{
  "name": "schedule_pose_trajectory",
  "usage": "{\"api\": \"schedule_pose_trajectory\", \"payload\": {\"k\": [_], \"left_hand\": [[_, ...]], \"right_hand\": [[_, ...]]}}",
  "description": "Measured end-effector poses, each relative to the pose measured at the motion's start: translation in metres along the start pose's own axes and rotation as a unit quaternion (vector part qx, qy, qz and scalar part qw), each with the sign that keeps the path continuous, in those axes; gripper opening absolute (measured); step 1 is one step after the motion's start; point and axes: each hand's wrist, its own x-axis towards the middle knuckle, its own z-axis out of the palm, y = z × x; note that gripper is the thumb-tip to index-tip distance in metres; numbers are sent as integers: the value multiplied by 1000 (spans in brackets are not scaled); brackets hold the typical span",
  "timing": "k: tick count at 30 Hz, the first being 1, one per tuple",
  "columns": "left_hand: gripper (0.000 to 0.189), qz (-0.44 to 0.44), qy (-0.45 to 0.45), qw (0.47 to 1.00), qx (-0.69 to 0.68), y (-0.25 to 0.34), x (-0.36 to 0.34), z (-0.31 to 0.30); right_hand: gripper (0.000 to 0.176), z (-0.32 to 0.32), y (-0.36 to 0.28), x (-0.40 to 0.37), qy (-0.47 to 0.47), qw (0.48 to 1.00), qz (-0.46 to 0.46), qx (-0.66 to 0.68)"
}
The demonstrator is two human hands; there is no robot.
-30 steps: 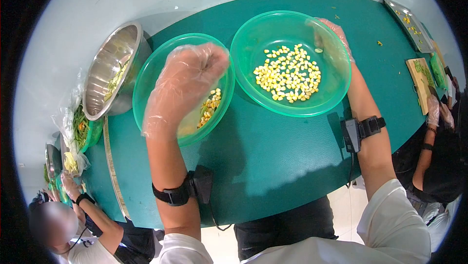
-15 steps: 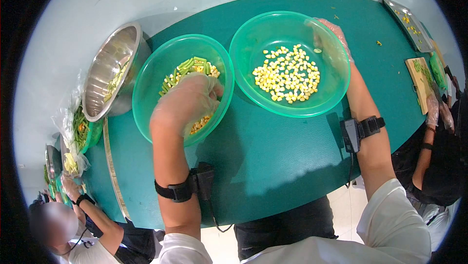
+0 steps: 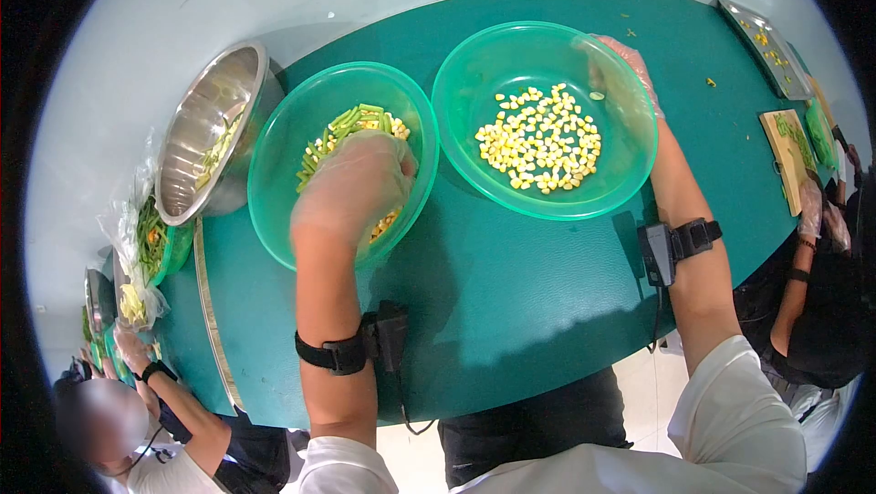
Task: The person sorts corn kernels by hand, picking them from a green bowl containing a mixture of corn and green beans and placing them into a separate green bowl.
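My gloved left hand (image 3: 351,184) reaches down into the left green plastic bowl (image 3: 278,120), which holds cut green beans (image 3: 351,120) and yellow corn kernels. Its fingers point downward and are mostly hidden beneath the back of the hand, blurred a little by motion. On the far right side of the second green plastic bowl (image 3: 538,42), my gloved right hand (image 3: 630,65) grips the wall by the rim. Loose pale-yellow corn kernels (image 3: 543,143) are spread over the bottom of this bowl. The two bowls stand side by side with rims nearly touching.
A tilted steel bowl (image 3: 210,120) stands left of the bowls, beside a plastic bag (image 3: 137,248). At far right are a metal tray (image 3: 766,47) and a cutting board (image 3: 787,152) near a co-worker's gloved hands (image 3: 810,207). Another person (image 3: 196,439) works at the lower left.
My left hand has shifted slightly right and up inside the left bowl, and its forearm has followed. My right hand stays on the other bowl.
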Motion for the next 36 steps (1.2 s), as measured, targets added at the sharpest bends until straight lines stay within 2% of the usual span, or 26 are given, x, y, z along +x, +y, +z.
{"api": "schedule_pose_trajectory", "payload": {"k": [5,8,11,14,17,20,23,26,29,32,36], "left_hand": [[18,28,56,997,49,-9,2,8],[22,14,64,996,54,-8,3,9],[21,-22,33,998,51,-2,0,4],[22,-4,65,998,26,-5,1,8],[23,-24,89,996,-6,-4,8,5],[23,-2,136,991,-17,-1,4,-3],[23,22,142,989,-38,-2,6,-7],[24,68,158,978,-116,0,7,-12],[23,118,213,962,-125,8,10,-13],[20,148,226,945,-185,12,9,-10],[17,133,247,942,-185,15,11,-8]], "right_hand": [[19,-2,2,1,-1,999,16,39],[19,-1,1,0,2,999,14,28],[19,-2,3,2,-3,1000,8,24],[19,-4,5,3,-3,1000,9,19],[19,-4,6,2,-5,1000,1,6],[19,-3,5,2,-3,1000,-6,3],[19,-2,4,1,2,1000,-2,8],[20,-1,4,2,-1,1000,-6,6],[21,-2,5,2,-1,1000,-2,9],[21,-1,5,3,2,1000,-2,7],[22,-1,5,2,5,1000,-4,18]]}}
